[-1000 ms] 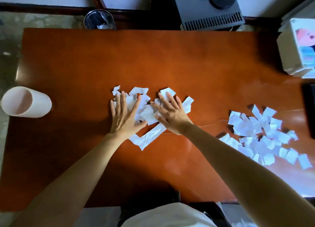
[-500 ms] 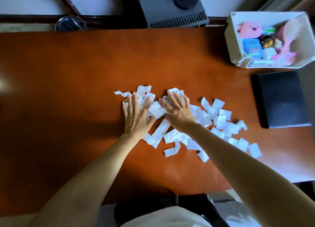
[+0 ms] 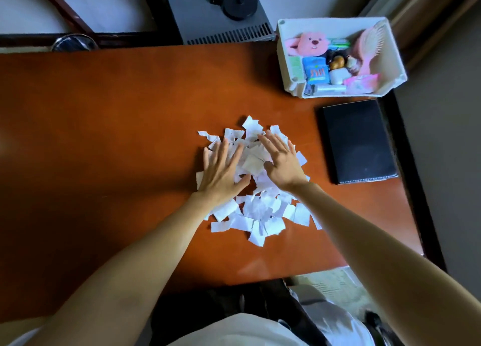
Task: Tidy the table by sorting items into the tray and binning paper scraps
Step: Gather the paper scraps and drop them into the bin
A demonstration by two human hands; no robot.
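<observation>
A white rectangular plastic tray [image 3: 281,59] stands at the far right corner of the reddish-brown wooden table [image 3: 104,137]. It holds a pink plush animal [image 3: 309,44] at its far left, a pink plastic hairbrush [image 3: 371,46] leaning at the far right, a blue packet [image 3: 316,71] with orange marks too blurred to read, a small white case [image 3: 338,73], a pink soft packet [image 3: 361,83] and what may be a brown rounded trinket [image 3: 337,62]. Just in front of the tray lies a black closed notebook [image 3: 359,140]. The torn white paper scraps [image 3: 260,210] lie heaped together near the middle of the table. The left hand [image 3: 221,171] and right hand [image 3: 282,161] rest palm-down on the heap's far part, fingers straight and spread, gripping nothing. A round metal bin [image 3: 74,42] stands beyond the table's far edge, at the left.
</observation>
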